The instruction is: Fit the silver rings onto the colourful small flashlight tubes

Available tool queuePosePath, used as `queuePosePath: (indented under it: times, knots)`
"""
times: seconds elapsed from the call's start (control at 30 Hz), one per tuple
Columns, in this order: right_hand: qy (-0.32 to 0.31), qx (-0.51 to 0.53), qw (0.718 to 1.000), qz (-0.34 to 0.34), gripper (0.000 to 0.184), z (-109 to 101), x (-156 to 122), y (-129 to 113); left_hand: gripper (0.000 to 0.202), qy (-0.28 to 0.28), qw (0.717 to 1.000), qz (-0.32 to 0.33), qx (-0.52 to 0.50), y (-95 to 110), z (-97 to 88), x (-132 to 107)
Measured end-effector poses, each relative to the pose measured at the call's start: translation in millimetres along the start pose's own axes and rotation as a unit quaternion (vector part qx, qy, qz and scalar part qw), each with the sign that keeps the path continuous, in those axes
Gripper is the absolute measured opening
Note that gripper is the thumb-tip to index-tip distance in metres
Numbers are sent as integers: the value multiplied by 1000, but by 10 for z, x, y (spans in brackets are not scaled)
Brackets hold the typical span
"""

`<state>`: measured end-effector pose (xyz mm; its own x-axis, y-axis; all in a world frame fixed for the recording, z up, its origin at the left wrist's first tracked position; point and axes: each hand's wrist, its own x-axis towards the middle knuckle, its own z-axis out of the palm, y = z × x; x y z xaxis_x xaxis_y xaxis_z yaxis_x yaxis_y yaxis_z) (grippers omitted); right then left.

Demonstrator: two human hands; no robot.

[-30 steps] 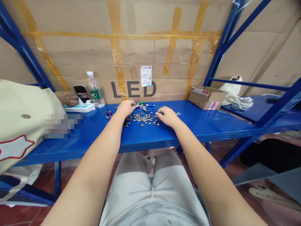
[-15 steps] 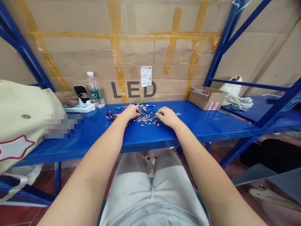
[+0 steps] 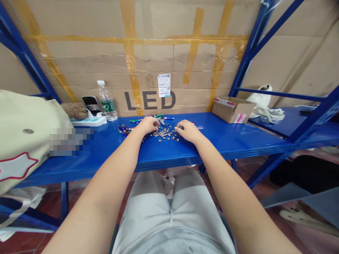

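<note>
Several small round silver discs, like button cells (image 3: 164,133), lie scattered on the blue tabletop between my hands. My left hand (image 3: 148,125) is at the left side of this pile, fingers curled together; anything in its fingertips is too small to make out. Across the pile, my right hand (image 3: 189,130) has thumb and fingers closed at the right edge, and I cannot make out what they pinch. Slim coloured metal tubes (image 3: 135,121), green, blue, purple and red, lie behind and left of my left hand, which partly hides them. Small silver caps (image 3: 177,140) rest at the pile's front right.
A water bottle (image 3: 107,102), a phone (image 3: 91,104) and a white power strip (image 3: 91,121) stand at the back left. A cream bag (image 3: 31,130) occupies the left end. An open cardboard box (image 3: 233,110) sits back right. Blue shelf posts flank the table; taped cardboard (image 3: 106,56) stands behind.
Both hands stay nearly in place over the pile, with only very slight finger movement. The whole view has shifted a tiny bit.
</note>
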<state>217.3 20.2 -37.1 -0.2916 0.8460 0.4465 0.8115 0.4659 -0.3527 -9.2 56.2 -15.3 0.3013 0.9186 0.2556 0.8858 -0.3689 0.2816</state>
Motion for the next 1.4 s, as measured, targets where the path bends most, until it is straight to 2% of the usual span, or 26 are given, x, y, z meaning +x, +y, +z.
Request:
queuePosePath:
  times: [0.17, 0.33, 0.43, 0.5, 0.7, 0.77, 0.93, 1.07, 1.13, 1.33, 1.4]
  knots:
    - [-12, 3, 1000, 11, 21, -16, -8, -25, 17, 13, 1000, 10, 13, 4, -18, -22]
    - [-9, -2, 1000, 0, 22, -6, -13, -3, 22, 50, 997, -7, 50, 22, 15, 3]
    - [-7, -9, 1000, -10, 23, 3, -11, 16, 26, 30, 996, -26, 84, 63, 37, 30]
    - [-9, -15, 1000, -10, 23, 7, -7, 24, 22, 13, 993, -32, 109, 93, 45, 43]
    - [-15, -23, 1000, -11, 23, 7, -2, 22, 18, -5, 993, -5, 117, 101, 42, 46]
    - [-15, -22, 1000, -10, 22, 3, -6, 17, 22, -2, 996, 0, 92, 60, 4, 31]
    - [-9, -9, 1000, -6, 22, 1, -13, 9, 24, 59, 995, -27, 69, -152, -221, -90]
    - [-8, 6, 1000, -7, 22, 3, -11, 13, 20, -32, 994, -67, 85, -304, -360, -216]
    - [-6, 9, 1000, -8, 22, 0, -14, 14, 21, -60, 991, -78, 86, -330, -390, -261]
    - [-6, 9, 1000, -4, 22, -12, -21, 10, 35, -60, 986, -134, 84, -348, -466, -392]
    - [-9, 8, 1000, -2, 22, -8, -18, 12, 36, -77, 983, -147, 80, -352, -488, -433]
